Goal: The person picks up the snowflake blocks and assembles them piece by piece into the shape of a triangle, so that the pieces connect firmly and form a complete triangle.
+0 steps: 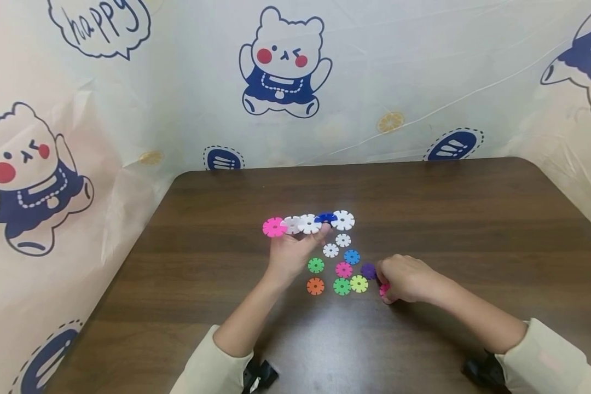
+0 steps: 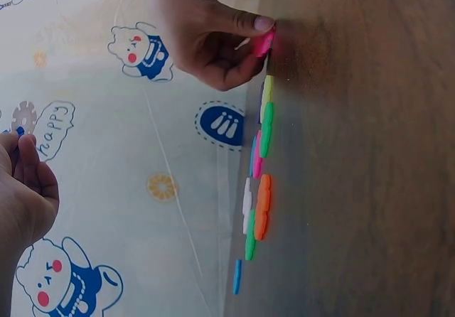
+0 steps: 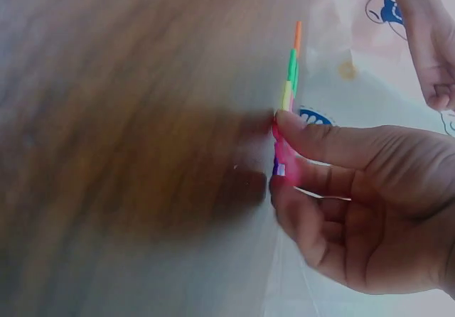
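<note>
My left hand point(image 1: 291, 256) holds up a row of joined notched plastic discs point(image 1: 308, 224), pink at the left, then white ones, a dark blue one and a white one. Its thumb lies at the dark blue disc, and the other fingers are mostly hidden behind the row. Low at the tabletop, my right hand point(image 1: 413, 279) pinches a pink notched disc point(image 1: 384, 289) between thumb and fingers; the right wrist view shows this pink disc point(image 3: 286, 162) edge-on. Just left of those fingertips lies a purple disc point(image 1: 368, 271).
Loose discs lie between the hands: an orange one point(image 1: 316, 286), two green, a yellow one point(image 1: 359, 283), a pink one point(image 1: 343, 270), a blue one point(image 1: 352, 256) and two white. The brown table point(image 1: 216, 219) meets a printed curtain point(image 1: 187, 98) behind.
</note>
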`<state>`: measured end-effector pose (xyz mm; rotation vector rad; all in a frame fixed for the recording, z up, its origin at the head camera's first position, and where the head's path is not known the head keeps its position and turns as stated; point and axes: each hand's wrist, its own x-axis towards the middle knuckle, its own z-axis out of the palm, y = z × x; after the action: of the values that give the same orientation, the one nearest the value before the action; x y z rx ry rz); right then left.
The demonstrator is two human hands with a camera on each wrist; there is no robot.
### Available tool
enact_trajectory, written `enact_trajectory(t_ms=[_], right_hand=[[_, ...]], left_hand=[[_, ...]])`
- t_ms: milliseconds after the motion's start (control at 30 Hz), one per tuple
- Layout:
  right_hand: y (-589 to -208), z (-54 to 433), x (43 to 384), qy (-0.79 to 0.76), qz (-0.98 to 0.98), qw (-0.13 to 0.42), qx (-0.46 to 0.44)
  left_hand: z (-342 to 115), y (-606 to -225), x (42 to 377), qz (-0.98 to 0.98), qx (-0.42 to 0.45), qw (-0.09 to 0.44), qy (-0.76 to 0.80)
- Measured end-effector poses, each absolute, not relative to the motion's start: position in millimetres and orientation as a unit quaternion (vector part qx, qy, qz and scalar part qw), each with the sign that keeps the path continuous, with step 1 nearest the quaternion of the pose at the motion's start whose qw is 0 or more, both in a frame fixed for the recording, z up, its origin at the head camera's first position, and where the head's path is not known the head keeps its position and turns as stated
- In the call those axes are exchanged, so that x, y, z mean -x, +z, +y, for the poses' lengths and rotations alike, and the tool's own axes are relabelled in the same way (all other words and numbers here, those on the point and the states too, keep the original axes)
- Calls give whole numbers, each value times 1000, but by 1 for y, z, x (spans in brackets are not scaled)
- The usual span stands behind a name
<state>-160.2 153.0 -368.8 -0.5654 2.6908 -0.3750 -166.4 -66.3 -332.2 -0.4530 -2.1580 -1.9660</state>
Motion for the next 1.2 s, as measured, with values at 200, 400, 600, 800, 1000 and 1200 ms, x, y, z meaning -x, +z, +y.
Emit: enact_trajectory(t_ms=[200, 400, 600, 800, 1000, 1200], right_hand=[[-360, 160, 165, -227, 940, 141, 211], [-341, 169, 170, -296, 915, 26, 271], [-321, 168, 167, -412, 884, -21, 218], [-309, 162, 161, -486, 853, -64, 178], [-305, 157, 156, -519, 828, -97, 188], [-305, 153, 154, -514, 830, -115, 185]], left_hand=[[-66, -332, 165, -726, 140, 85, -668], [-67, -332, 166, -727, 144, 91, -665], [-66, -333, 166, -731, 150, 95, -659], [-65, -335, 166, -735, 142, 87, -657], [-65, -338, 166, -740, 149, 81, -651], [-63, -338, 165, -746, 139, 69, -647]])
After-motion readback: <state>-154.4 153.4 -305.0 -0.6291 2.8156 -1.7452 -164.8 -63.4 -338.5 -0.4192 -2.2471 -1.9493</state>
